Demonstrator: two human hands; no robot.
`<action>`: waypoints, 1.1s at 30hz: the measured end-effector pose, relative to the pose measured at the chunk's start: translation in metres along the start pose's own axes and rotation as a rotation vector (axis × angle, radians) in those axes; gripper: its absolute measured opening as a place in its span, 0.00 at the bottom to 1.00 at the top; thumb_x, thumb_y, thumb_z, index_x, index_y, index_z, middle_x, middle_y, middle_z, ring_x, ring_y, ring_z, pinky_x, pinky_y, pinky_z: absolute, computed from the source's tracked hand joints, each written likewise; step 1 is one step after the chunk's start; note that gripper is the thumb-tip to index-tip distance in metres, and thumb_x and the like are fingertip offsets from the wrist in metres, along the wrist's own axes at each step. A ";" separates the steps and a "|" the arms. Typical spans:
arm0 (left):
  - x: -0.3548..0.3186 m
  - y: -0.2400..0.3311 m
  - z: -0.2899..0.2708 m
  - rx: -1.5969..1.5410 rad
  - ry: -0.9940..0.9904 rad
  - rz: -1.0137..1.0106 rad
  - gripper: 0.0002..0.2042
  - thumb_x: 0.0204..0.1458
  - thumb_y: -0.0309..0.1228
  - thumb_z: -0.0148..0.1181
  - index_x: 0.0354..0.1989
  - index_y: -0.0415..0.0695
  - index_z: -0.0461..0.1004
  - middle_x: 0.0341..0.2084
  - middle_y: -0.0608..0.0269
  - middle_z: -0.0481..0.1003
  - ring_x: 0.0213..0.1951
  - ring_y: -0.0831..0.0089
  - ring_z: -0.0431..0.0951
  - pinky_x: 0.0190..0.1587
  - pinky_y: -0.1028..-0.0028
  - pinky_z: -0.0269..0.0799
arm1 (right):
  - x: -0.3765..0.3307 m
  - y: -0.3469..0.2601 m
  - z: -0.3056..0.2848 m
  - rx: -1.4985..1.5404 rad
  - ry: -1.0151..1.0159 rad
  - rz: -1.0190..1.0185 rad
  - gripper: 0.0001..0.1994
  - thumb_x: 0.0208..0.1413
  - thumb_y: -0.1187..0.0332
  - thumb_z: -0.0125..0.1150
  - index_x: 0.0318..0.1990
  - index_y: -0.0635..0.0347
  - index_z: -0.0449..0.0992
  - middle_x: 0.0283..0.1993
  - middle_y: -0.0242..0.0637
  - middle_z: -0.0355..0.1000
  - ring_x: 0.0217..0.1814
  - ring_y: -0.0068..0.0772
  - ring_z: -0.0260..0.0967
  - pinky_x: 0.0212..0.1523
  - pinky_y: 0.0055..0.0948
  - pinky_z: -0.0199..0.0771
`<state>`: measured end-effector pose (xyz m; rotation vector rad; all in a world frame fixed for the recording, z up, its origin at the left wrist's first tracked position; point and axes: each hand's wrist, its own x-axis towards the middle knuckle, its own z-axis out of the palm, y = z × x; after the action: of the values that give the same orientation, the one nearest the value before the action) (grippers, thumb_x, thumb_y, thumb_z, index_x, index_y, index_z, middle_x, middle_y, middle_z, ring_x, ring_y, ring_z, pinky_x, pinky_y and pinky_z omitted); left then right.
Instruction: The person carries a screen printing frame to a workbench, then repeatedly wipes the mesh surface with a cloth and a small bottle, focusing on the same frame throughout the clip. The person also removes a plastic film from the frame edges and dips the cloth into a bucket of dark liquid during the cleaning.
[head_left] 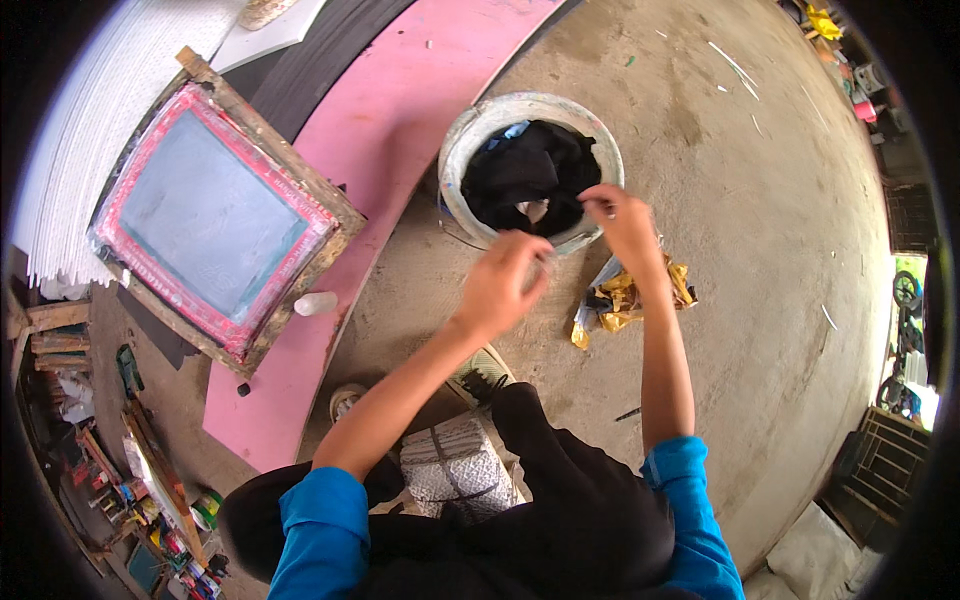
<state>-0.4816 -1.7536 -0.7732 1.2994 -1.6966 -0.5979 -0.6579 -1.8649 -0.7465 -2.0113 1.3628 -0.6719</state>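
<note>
A white, paint-stained bucket [455,160] stands on the floor in front of me, with black cloth [515,165] heaped inside it. A small whitish piece [535,210] lies on the cloth near the bucket's front. My left hand [505,285] hovers just off the near rim, its fingers curled together. Over the right side of the rim is my right hand [622,225], thumb and fingertips pinched. Whatever either hand holds, if anything, is too small to make out. Crumpled yellow and dark wrapping [625,300] lies below my right wrist.
On my left, a wooden-framed printing screen [210,215] lies across a long pink board [350,150], beside a small white bottle [316,304]. A strapped silvery bundle [455,460] sits between my legs. Tools and tins clutter the lower left; a dark grille [885,455] stands right.
</note>
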 end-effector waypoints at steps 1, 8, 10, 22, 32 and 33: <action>0.010 -0.009 -0.016 0.091 0.071 0.018 0.09 0.50 0.25 0.55 0.39 0.42 0.68 0.31 0.60 0.71 0.37 0.65 0.74 0.41 0.69 0.69 | 0.007 -0.002 0.018 -0.108 -0.096 -0.114 0.09 0.46 0.74 0.59 0.38 0.63 0.75 0.38 0.44 0.73 0.39 0.46 0.72 0.42 0.39 0.71; 0.014 -0.041 -0.046 0.057 0.230 -0.126 0.09 0.48 0.21 0.55 0.38 0.42 0.69 0.30 0.61 0.72 0.36 0.63 0.71 0.40 0.66 0.66 | 0.026 0.016 0.078 -0.587 -0.075 -0.221 0.11 0.41 0.76 0.61 0.36 0.58 0.77 0.44 0.39 0.67 0.49 0.44 0.63 0.47 0.38 0.70; 0.010 -0.044 -0.044 0.036 0.252 -0.131 0.08 0.48 0.21 0.55 0.38 0.42 0.69 0.30 0.60 0.72 0.37 0.63 0.71 0.40 0.66 0.66 | 0.028 0.016 0.068 -0.379 -0.081 -0.166 0.06 0.44 0.76 0.60 0.32 0.60 0.75 0.36 0.40 0.70 0.44 0.43 0.66 0.42 0.39 0.69; 0.057 0.016 -0.080 -0.494 0.085 -0.057 0.18 0.53 0.29 0.58 0.52 0.39 0.66 0.49 0.58 0.70 0.51 0.70 0.70 0.53 0.69 0.67 | 0.021 -0.114 -0.018 0.501 0.030 0.015 0.07 0.51 0.76 0.59 0.38 0.65 0.74 0.33 0.33 0.75 0.35 0.19 0.70 0.38 0.20 0.67; 0.057 0.008 -0.094 -0.651 0.103 -0.356 0.09 0.51 0.33 0.63 0.26 0.43 0.72 0.20 0.73 0.71 0.24 0.89 0.65 0.26 0.85 0.58 | 0.011 -0.111 -0.005 0.439 0.042 0.088 0.08 0.51 0.67 0.63 0.32 0.64 0.76 0.25 0.28 0.71 0.26 0.13 0.61 0.27 0.17 0.60; 0.056 0.004 -0.093 -0.715 0.104 -0.369 0.09 0.50 0.33 0.63 0.25 0.43 0.71 0.20 0.74 0.70 0.24 0.89 0.65 0.26 0.85 0.57 | 0.011 -0.104 -0.002 0.478 0.058 0.083 0.09 0.52 0.66 0.62 0.32 0.64 0.76 0.25 0.28 0.70 0.27 0.13 0.61 0.28 0.18 0.60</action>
<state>-0.4070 -1.7916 -0.7046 1.0788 -1.0002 -1.1980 -0.5898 -1.8458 -0.6688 -1.5583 1.1741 -0.9235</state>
